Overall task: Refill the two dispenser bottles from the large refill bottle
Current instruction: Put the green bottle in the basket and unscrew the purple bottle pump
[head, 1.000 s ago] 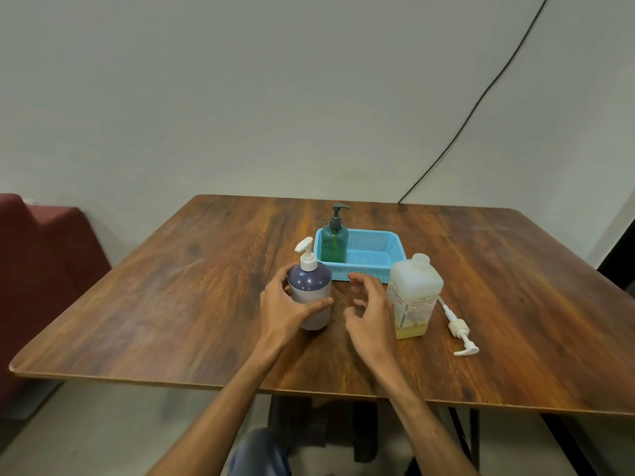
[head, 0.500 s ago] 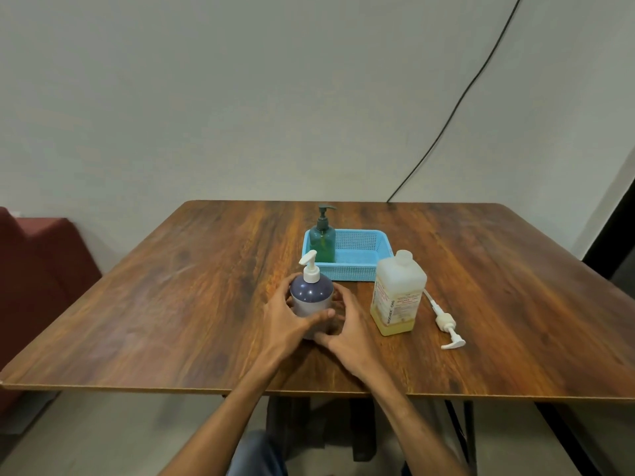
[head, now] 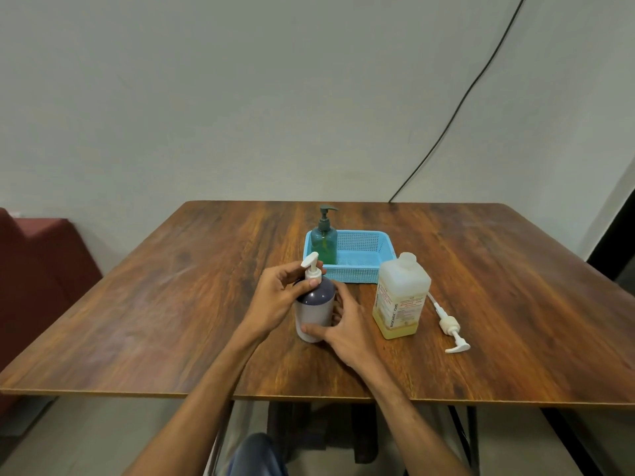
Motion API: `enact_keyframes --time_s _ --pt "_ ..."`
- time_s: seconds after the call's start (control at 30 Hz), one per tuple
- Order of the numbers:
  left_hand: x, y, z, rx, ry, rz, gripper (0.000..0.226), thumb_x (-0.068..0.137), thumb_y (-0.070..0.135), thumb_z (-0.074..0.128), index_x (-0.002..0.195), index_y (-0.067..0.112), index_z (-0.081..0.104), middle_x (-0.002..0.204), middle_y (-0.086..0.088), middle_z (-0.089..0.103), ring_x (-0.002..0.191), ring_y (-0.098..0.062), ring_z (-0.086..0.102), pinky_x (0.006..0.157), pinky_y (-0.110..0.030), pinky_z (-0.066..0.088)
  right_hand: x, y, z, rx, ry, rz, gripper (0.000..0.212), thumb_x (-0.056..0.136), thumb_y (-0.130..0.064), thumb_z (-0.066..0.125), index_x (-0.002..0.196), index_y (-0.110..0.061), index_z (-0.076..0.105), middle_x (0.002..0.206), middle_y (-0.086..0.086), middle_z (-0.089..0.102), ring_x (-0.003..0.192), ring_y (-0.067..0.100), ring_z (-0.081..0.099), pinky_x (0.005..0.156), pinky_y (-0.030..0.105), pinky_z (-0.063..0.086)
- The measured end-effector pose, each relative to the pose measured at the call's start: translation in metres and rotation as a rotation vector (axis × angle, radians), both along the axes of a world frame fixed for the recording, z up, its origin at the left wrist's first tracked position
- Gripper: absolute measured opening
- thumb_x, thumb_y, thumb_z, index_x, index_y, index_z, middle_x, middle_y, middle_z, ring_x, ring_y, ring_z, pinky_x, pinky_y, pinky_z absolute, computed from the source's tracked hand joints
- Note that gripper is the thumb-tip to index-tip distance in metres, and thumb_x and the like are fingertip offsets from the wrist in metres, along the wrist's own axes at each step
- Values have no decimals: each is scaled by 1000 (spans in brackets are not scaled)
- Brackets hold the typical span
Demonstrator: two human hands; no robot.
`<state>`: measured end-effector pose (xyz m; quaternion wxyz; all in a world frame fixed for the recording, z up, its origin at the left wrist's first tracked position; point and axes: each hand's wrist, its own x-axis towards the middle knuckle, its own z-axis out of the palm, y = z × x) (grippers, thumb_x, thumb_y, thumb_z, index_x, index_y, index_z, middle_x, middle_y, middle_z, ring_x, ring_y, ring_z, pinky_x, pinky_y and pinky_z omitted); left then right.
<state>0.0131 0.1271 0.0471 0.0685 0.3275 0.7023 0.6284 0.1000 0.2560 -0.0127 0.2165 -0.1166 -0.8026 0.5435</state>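
A purple and white dispenser bottle with a white pump stands upright near the table's middle. My left hand wraps its neck and shoulder just under the pump. My right hand grips its lower body from the right. A green dispenser bottle stands in the left end of a blue basket behind. The large translucent refill bottle, with yellowish liquid low inside and its mouth uncapped, stands to the right. Its white pump head lies on the table beside it.
The wooden table reaches the wall at the back. A red seat stands at the left. A black cable runs down the wall at the right. My knee shows below the table's front edge.
My right hand came in from beside the refill bottle and closed on the purple bottle's lower body. My left hand slid up from the bottle's side to its neck.
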Motion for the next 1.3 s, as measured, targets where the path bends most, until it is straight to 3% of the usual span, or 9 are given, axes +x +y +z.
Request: enact_keyframes --time_s 0.27,0.37,0.5,0.63,0.77,0.97,1.07,1.2,1.3 --pt "12 16 -4 142 64 267 36 64 20 93 94 11 76 94 1 77 90 -13 74 83 -37 61 1 -3 0 50 41 -50 93 65 -26 93 141 -40 42 139 -13 56 127 8 54 104 35 52" --pt "13 16 -4 84 86 180 47 69 28 90 106 13 64 105 0 71 98 -13 69 88 -35 58 2 -4 2 77 45 -51 91 66 -24 93 135 -45 39 131 -18 54 123 5 53 100 27 51" --pt "13 8 -3 7 45 -100 34 98 22 59 132 15 57 124 2 68 115 -11 64 98 -31 54 1 -2 1 59 44 -41 94 63 -28 94 141 -35 44 133 -14 60 122 4 58 98 31 55" --pt "5 2 -6 74 75 12 28 94 10 65 121 9 68 115 -2 73 110 -16 68 98 -43 55 0 -1 1 76 45 -45 92 61 -27 95 135 -41 42 131 -17 58 120 4 58 96 26 55" --pt "5 9 -4 73 126 123 36 77 21 85 107 11 70 105 0 73 101 -14 70 94 -41 56 -1 -1 -1 76 39 -55 92 62 -27 95 137 -40 43 136 -13 58 123 9 57 100 35 54" --pt "14 5 -2 36 49 -112 32 100 15 55 131 18 58 126 9 67 120 -7 62 103 -32 51 0 -1 0 87 43 -56 95 61 -29 95 138 -43 41 131 -15 60 120 4 58 95 27 55" --pt "9 2 -3 85 31 -29 30 94 8 64 124 7 66 119 -1 72 115 -15 67 101 -42 53 0 -1 1 96 42 -58 93 61 -29 95 134 -45 40 128 -22 55 121 4 56 93 18 50" --pt "4 11 0 136 28 114 34 73 14 87 102 6 72 102 -6 76 99 -22 72 91 -46 57 0 -2 1 85 32 -60 92 62 -28 95 134 -45 40 133 -17 55 124 10 56 100 32 53" --pt "9 17 -2 91 55 61 39 78 16 84 112 7 68 109 -6 73 103 -20 69 92 -36 57 0 -1 0 89 41 -67 91 60 -30 94 133 -47 42 134 -10 60 124 12 58 102 41 54"
